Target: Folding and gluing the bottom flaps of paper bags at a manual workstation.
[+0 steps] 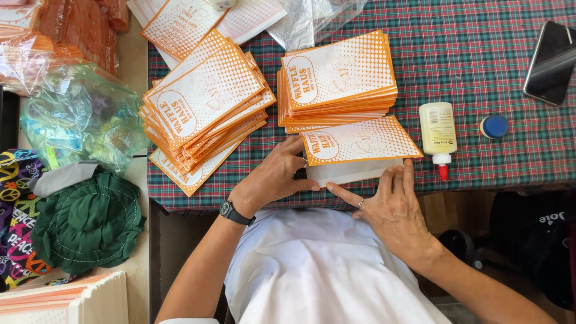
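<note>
left hand (277, 175): flat, fingers spread, pressing the left end of the paper bag (358, 150); pinned it, no grasp.
right hand (393, 207): open, fingertips on the bag's lower flap, index along the fold; looked like creasing or sealing it.
paper bag: orange-and-white, lay flat at the tabletop (516, 138) near edge, 6 o'clock of the tidy stack (337, 78).
fanned stack (201, 111): 9 o'clock of the tidy one, loosely spread.
glue bottle (438, 135): lay at 3 o'clock of the bag, red nozzle toward the person, within reach.
blue cap (494, 126): just past the bottle.
phone (550, 63): 1 o'clock, well apart.
obstructions: none on the bag; stacks crowded its far edge.
</note>
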